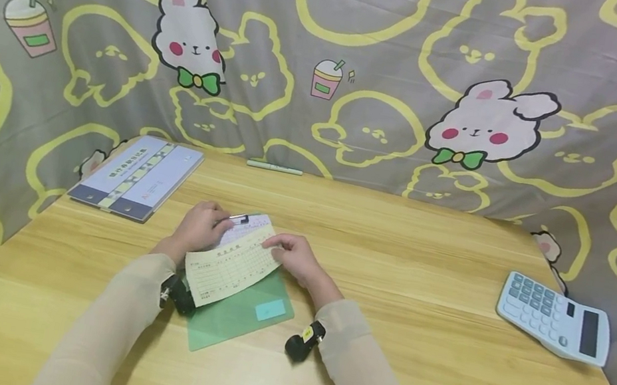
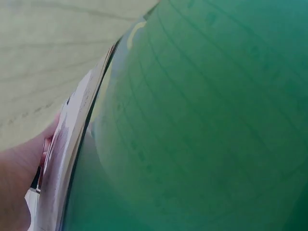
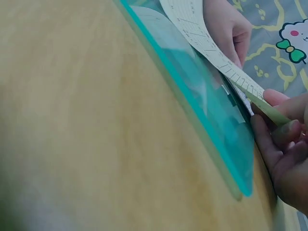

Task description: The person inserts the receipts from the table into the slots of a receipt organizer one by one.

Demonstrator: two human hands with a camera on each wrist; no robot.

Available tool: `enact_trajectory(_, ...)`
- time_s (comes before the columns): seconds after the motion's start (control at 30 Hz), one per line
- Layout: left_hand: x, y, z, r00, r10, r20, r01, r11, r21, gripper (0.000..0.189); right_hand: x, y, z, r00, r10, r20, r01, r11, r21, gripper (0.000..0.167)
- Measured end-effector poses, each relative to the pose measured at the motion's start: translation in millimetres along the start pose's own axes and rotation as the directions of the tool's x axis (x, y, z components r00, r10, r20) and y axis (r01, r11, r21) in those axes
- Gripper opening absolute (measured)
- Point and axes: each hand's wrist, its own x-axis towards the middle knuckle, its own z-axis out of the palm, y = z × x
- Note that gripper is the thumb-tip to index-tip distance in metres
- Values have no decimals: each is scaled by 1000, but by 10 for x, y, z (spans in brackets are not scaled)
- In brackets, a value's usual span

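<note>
A green folder [image 1: 228, 331] with a light blue label [image 1: 270, 310] lies askew on the table. Over it curves a cream printed form [image 1: 232, 268], whose right edge my right hand [image 1: 295, 258] pinches between thumb and fingers. Beneath the form are white slips with purple print [image 1: 245, 229], held at the top by a black binder clip [image 1: 244, 218]. My left hand [image 1: 203, 226] grips the slips' upper left edge beside the clip. From the left wrist, the thumb [image 2: 19, 168] lies along the paper stack [image 2: 72, 139]; the other fingers are hidden.
A blue-and-white ledger book [image 1: 138, 175] lies at the back left. Along the table's rear edge is a pale green pen [image 1: 274, 167]. A light blue calculator [image 1: 555, 318] sits at the right. A patterned curtain [image 1: 378, 96] hangs behind the table.
</note>
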Motion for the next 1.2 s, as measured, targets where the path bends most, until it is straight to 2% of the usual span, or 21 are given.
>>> enact_trajectory(0.2,41,-6,-28,1000,-5,3,5,1000,-26,26,-26,-57,12,1000,-21,14,21,999,-42,22)
enact_trajectory(0.43,53,-17,-53,1000,-8,-7,8,999,-47,23,140,161,22,1000,-7,-10,7,997,-73,25)
enact_trajectory(0.57,55,-13,-49,1000,-18,-1,18,999,-45,23,168,193,43,1000,11,-25,-14,995,-97,26)
enact_trajectory(0.83,69,1,-48,999,-34,8,35,998,-52,22,200,204,36,993,103,-64,-106,994,-36,29)
enact_trajectory(1.2,71,1,-82,999,-26,34,27,999,-43,24,213,197,38,990,129,-61,-130,991,-19,31)
